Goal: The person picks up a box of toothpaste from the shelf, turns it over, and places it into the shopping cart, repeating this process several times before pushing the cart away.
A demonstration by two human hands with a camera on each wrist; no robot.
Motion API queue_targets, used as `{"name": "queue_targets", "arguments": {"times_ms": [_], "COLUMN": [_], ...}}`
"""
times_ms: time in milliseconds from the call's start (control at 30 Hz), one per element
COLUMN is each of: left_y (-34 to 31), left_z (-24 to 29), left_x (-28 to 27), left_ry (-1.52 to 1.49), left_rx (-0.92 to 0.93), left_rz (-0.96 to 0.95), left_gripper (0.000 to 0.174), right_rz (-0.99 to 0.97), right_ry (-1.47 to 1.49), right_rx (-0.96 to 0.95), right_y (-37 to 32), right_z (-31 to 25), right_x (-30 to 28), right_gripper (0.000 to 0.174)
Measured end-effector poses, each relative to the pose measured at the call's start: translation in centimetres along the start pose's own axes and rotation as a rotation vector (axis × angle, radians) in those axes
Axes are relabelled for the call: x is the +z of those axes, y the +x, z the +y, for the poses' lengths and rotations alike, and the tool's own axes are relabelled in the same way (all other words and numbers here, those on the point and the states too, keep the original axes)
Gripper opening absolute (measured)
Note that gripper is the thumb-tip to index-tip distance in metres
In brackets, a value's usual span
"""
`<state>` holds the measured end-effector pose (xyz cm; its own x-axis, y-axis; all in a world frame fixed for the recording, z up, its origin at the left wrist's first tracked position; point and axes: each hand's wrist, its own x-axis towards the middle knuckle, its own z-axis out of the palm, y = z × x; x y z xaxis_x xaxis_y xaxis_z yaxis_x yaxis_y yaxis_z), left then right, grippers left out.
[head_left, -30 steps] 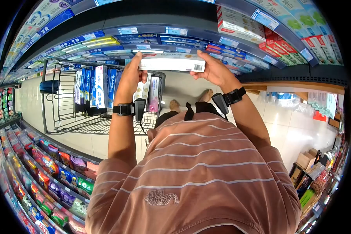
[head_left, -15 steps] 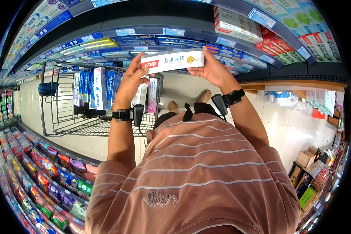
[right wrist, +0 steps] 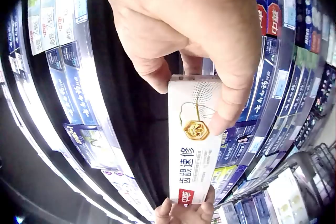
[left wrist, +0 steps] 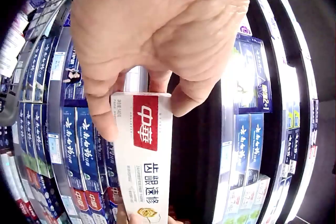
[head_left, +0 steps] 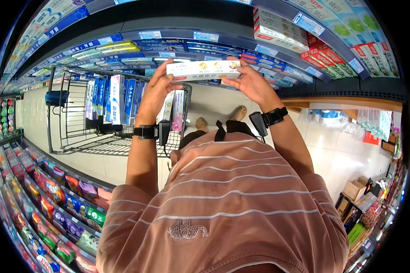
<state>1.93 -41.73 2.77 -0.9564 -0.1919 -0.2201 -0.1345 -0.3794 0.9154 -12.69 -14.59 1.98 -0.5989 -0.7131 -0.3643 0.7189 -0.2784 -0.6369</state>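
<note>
A long white toothpaste box (head_left: 202, 69) with a red brand patch is held level between both hands, in front of the shelf. My left hand (head_left: 156, 88) pinches its left end, thumb and fingers on opposite sides. The right hand (head_left: 253, 84) grips the other end the same way. From the head view, a side with small round gold pictures is up. In the left wrist view the front of the toothpaste box (left wrist: 143, 166) shows its red patch near the left hand (left wrist: 157, 29). A gold emblem marks the end by the right hand (right wrist: 194, 24) in the right wrist view.
A wire shopping cart (head_left: 84, 148) stands at the left, with several upright boxes (head_left: 117, 100) inside. Shelves of toothpaste boxes (head_left: 280, 29) curve across the front. Bagged goods (head_left: 73, 204) line another shelf at lower left; cardboard cartons (head_left: 355, 189) stand at the right.
The toothpaste box has turned about its long axis: first a narrow side with a barcode showed, then the front with the red patch, now a side with gold pictures. Both hands keep its ends.
</note>
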Motion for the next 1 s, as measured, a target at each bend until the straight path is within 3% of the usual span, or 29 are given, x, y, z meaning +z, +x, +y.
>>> {"name": "queue_targets", "arguments": {"times_ms": [233, 433, 633, 1000], "left_y": [0.1, -0.1, 0.1, 0.7], "left_z": [-1.0, -1.7, -1.6, -2.6], "left_x": [-0.5, -0.5, -0.1, -0.1], "left_ry": [-0.041, -0.094, -0.105, -0.105], "left_rx": [0.039, 0.068, 0.074, 0.079], "left_rz": [0.015, 0.007, -0.026, -0.013], "left_gripper": [0.057, 0.064, 0.068, 0.071], "right_rz": [-0.016, 0.112, 0.026, -0.078], "right_ry": [0.01, 0.029, 0.002, -0.037], "right_rx": [0.051, -0.016, 0.03, -0.068], "right_y": [-0.1, -0.7, -0.7, -1.4], "right_z": [0.3, 0.6, 0.6, 0.2], "right_x": [-1.0, -0.5, -1.5, -1.0], "right_gripper": [0.042, 0.04, 0.042, 0.053]}}
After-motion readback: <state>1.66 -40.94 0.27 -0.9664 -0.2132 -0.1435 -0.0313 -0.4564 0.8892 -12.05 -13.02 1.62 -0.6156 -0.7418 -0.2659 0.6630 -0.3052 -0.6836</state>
